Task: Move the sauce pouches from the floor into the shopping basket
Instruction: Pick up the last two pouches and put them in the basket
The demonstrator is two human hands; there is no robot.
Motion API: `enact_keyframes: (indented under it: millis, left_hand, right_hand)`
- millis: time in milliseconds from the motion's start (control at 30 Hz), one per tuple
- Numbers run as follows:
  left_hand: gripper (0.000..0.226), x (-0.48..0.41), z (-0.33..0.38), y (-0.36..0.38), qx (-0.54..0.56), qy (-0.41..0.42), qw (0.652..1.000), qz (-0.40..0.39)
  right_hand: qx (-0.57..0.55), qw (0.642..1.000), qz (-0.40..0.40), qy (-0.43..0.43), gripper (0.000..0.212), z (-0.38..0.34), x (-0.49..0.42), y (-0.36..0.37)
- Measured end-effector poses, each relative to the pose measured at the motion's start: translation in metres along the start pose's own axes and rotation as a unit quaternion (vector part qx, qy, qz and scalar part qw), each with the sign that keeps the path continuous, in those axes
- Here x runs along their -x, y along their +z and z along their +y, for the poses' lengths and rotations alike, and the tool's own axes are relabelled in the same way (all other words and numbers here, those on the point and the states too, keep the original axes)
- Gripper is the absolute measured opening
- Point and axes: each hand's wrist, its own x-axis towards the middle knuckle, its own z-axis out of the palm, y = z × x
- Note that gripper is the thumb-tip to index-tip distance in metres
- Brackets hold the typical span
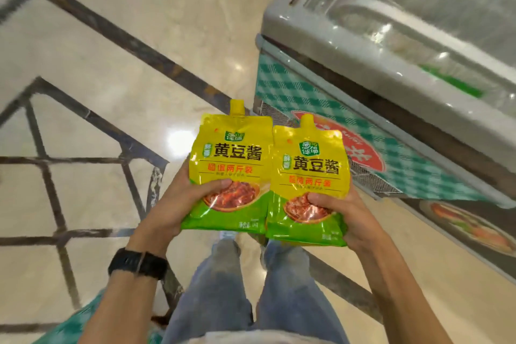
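**Two pouches in hand, no basket in sight**

We stand on a pale floor (pixel 97 70) crossed by dark inlaid lines. It spreads wide to the left of our left hand and ahead of both hands. A chest freezer (pixel 391 64) with a glass lid and a green checked front fills the space to the right of our right hand and beyond it. Its lower edge runs near that hand's outer side, the one hard boundary close by. Below the hands, our legs (pixel 212 288) in jeans point forward.

Both sauce pouches are off the floor. Our left hand (pixel 178 204) grips the left pouch (pixel 231 165) low down, thumb across the front and fingers behind. Our right hand (pixel 346 215) clamps the right pouch (pixel 310 176) the same way. The pouches stand upright with their spouts away from us, and their side edges touch or slightly overlap between the hands. A black watch (pixel 138 262) circles the left wrist.

We judge the pick-up done for these two and the drop-off left to do. The shopping basket is not in view, nor is any further pouch on the floor — so we cannot say how many remain. Open room lies left and forward of the hands, and a swing to the right would need care at the freezer's corner.
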Motion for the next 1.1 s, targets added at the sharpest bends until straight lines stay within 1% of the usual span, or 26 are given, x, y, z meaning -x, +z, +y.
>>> enact_keyframes:
  millis: [67,100,167,200,233,300,333,433,500,600,633,700,767,833,900,933,1033,1100]
  left_hand:
    - [0.11,0.013,0.019,0.003,-0.01,0.011,1.0,-0.027]
    - [0.11,0.019,0.026,0.004,-0.011,0.013,0.999,-0.039]
    - [0.111,0.025,0.036,0.007,-0.016,0.011,0.998,-0.065]
    - [0.112,0.028,0.04,0.008,-0.021,0.007,0.997,-0.079]
    - [0.112,0.03,0.045,0.01,-0.028,0.004,0.995,-0.096]
    - [0.11,0.033,0.054,0.017,-0.049,0.003,0.99,-0.135]
    - [0.109,0.035,0.059,0.023,-0.065,0.003,0.986,-0.153]
    - [0.102,0.038,0.07,0.045,-0.105,0.006,0.974,-0.199]
    - [0.097,0.042,0.074,0.064,-0.124,0.004,0.967,-0.224]
    - [0.109,0.052,0.074,0.098,-0.161,-0.001,0.952,-0.262]
    - [0.11,0.056,0.073,0.11,-0.17,-0.001,0.948,-0.27]
    - [0.105,0.064,0.068,0.133,-0.186,-0.007,0.94,-0.284]
    - [0.105,0.073,0.06,0.157,-0.208,-0.013,0.929,-0.305]
    - [0.101,0.083,0.051,0.182,-0.224,-0.022,0.917,-0.328]
    - [0.097,0.097,0.041,0.209,-0.235,-0.033,0.907,-0.349]
    - [0.099,0.105,0.036,0.224,-0.243,-0.037,0.9,-0.36]
    - [0.109,0.125,0.018,0.269,-0.275,-0.042,0.879,-0.386]
    - [0.103,0.137,0.002,0.299,-0.284,-0.046,0.87,-0.401]
  right_hand:
    - [-0.014,0.999,0.028,-0.018,0.048,-0.006,0.022,0.007]
    - [-0.019,0.999,0.039,-0.026,0.055,-0.006,0.032,0.01]
    - [-0.023,0.997,0.061,-0.042,0.083,-0.004,0.049,0.014]
    - [-0.026,0.996,0.075,-0.05,0.089,-0.003,0.058,0.016]
    - [-0.031,0.994,0.086,-0.062,0.086,-0.001,0.067,0.017]
    - [-0.054,0.99,0.108,-0.078,0.073,0.004,0.086,0.015]
    - [-0.066,0.987,0.12,-0.084,0.072,0.007,0.096,0.014]
    - [-0.099,0.976,0.155,-0.113,0.087,0.02,0.123,0.008]
    - [-0.129,0.966,0.178,-0.133,0.088,0.03,0.141,0.001]
    - [-0.182,0.95,0.196,-0.16,0.091,0.047,0.17,-0.015]
    - [-0.195,0.945,0.202,-0.169,0.088,0.053,0.18,-0.021]
    - [-0.217,0.933,0.218,-0.184,0.082,0.063,0.201,-0.032]
    - [-0.226,0.924,0.236,-0.199,0.081,0.074,0.223,-0.043]
    - [-0.24,0.913,0.256,-0.209,0.088,0.085,0.246,-0.056]
    - [-0.256,0.899,0.284,-0.215,0.103,0.095,0.269,-0.071]
    - [-0.266,0.89,0.299,-0.219,0.108,0.101,0.281,-0.078]
    - [-0.295,0.868,0.323,-0.235,0.108,0.119,0.316,-0.1]
    - [-0.315,0.851,0.341,-0.246,0.104,0.132,0.338,-0.119]
